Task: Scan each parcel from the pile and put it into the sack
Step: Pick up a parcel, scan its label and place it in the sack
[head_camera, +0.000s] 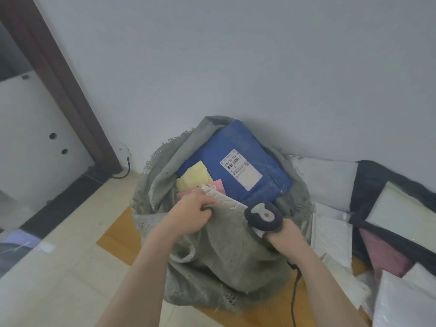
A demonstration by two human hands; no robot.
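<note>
Left hand (192,214) pinches a thin, floppy, slick mailer (221,199) at its near edge over the sack (226,251); light, likely bends. Right hand (282,234) grips the scanner (263,215).

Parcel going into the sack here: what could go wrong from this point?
The left hand grips the silver parcel together with the sack rim, so letting go may drop the rim and the parcel may slide out. The blue parcel sticks out of the top; little room seems left. The scanner cable might snag.
</note>
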